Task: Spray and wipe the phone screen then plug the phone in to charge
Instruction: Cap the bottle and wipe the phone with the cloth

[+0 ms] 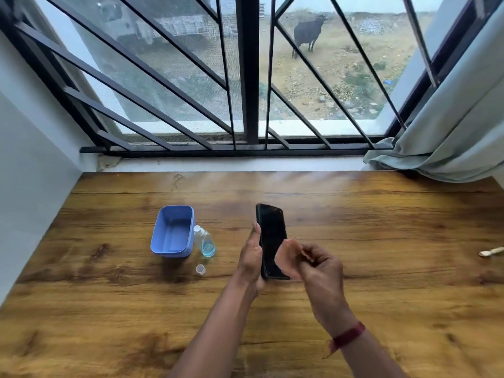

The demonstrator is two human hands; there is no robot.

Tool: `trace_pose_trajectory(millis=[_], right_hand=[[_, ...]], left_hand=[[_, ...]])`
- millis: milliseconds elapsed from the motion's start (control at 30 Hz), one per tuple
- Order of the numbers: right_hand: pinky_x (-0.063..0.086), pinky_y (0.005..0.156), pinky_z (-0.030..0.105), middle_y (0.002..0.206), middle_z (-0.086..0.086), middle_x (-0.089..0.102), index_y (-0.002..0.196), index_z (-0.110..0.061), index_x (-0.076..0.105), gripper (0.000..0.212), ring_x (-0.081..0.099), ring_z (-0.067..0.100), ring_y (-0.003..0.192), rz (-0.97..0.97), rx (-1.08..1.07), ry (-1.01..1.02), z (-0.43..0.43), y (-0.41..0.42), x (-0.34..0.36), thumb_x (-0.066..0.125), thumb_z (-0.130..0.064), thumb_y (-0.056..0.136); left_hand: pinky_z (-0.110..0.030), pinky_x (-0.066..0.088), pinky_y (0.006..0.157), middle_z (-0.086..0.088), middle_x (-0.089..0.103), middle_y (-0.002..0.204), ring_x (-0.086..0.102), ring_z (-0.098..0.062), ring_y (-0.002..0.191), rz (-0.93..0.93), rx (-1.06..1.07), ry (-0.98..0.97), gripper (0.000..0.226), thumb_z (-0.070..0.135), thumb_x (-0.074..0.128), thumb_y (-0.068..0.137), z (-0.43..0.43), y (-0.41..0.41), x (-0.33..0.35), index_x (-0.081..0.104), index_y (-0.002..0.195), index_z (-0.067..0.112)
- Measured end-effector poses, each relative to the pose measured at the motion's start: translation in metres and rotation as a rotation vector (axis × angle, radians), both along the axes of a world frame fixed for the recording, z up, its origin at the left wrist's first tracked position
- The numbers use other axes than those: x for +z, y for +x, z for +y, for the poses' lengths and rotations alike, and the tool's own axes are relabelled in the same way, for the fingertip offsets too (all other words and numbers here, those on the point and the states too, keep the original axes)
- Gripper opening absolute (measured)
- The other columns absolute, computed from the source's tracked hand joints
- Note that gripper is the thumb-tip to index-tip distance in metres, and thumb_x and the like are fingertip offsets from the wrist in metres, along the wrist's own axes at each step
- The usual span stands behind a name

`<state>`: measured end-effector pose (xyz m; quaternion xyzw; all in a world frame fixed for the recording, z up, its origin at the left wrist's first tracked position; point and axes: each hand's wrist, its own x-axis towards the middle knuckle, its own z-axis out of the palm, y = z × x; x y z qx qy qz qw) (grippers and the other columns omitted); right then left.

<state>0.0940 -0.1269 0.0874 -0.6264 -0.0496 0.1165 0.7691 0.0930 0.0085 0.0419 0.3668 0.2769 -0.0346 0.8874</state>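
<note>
**Holding the phone up for a wipe by the window**

Standing over the wooden tabletop (381, 219), a person is holding a dark phone (271, 236) above it, roughly upright and tilted, screen turned toward the right. The left hand (252, 261) is gripping the phone along its left edge, thumb lying up the side. The right hand (319, 271) is curling closed around a small pale, blurred piece of cloth or tissue (286, 255), which is pressing against the lower part of the screen. A red band (349, 335) is sitting on the right wrist.

To the left of the phone, a blue plastic tub (173, 231) is resting open on the tabletop, and a small clear spray bottle (204, 241) with blue liquid is lying just beside its right wall, seemingly touching it. A tiny clear cap (200, 269) is sitting apart, in front of the bottle. Near the far right edge, a pale plug-like end (489, 252) is lying on the wood; it is too small to identify with certainty.

Beyond the barred window (251, 77), a dark animal (308, 32) is standing on dry ground. A pale green curtain (450, 126) is hanging at the right.
</note>
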Motion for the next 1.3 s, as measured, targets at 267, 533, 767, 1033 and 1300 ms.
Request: trace_pose_trajectory(millis=[267, 533, 767, 1033, 1300], right_hand=[[0.059, 0.061, 0.036, 0.097, 0.005, 0.072, 0.113, -0.008, 0.065, 0.032, 0.071, 0.023, 0.083, 0.463, 0.085, 0.188, -0.039, 0.008, -0.021, 0.070, -0.010, 0.082], [0.059, 0.067, 0.036, 0.100, 0.009, 0.074, 0.110, -0.008, 0.068, 0.024, 0.071, 0.022, 0.092, 0.465, 0.097, 0.034, -0.057, 0.015, -0.031, 0.066, -0.002, 0.087], [0.056, 0.066, 0.037, 0.099, 0.008, 0.073, 0.099, -0.008, 0.072, 0.014, 0.069, 0.020, 0.093, 0.450, 0.057, -0.010, -0.070, 0.016, -0.033, 0.071, -0.012, 0.086], [0.057, 0.060, 0.036, 0.091, 0.007, 0.071, 0.090, -0.011, 0.068, 0.007, 0.067, 0.022, 0.086, 0.423, 0.028, -0.061, -0.078, 0.013, -0.035, 0.073, -0.012, 0.084], [0.057, 0.071, 0.033, 0.093, 0.010, 0.076, 0.093, -0.009, 0.072, 0.009, 0.071, 0.020, 0.088, 0.280, 0.234, -0.121, -0.043, 0.008, -0.025, 0.072, -0.008, 0.085]], left_hand=[[-0.059, 0.044, 0.106, -0.018, 0.063, 0.132, 0.057, -0.040, 0.124, 0.185, 0.023, 0.447, 0.057, 0.056, 0.040, 0.100, -0.027, -0.006, -0.025, 0.061, 0.128, 0.011], [-0.037, 0.056, 0.078, -0.006, 0.068, 0.110, 0.066, -0.028, 0.101, 0.336, -0.036, 0.870, 0.046, 0.048, 0.065, 0.090, -0.042, -0.010, -0.039, 0.057, 0.119, 0.014], [-0.038, 0.048, 0.103, -0.016, 0.053, 0.139, 0.052, -0.031, 0.128, 0.303, -0.095, 1.218, 0.093, 0.047, 0.081, 0.075, -0.056, -0.012, -0.048, 0.038, 0.146, 0.005], [-0.036, 0.046, 0.094, -0.016, 0.042, 0.144, 0.046, -0.028, 0.120, 0.498, -0.195, 1.611, 0.107, 0.048, 0.075, 0.072, -0.082, -0.018, -0.053, 0.019, 0.155, 0.007], [-0.053, 0.025, 0.114, -0.014, 0.037, 0.156, 0.033, -0.034, 0.142, 0.427, -0.119, 1.517, 0.100, 0.055, 0.066, 0.082, -0.093, -0.035, -0.054, 0.016, 0.158, 0.012]])
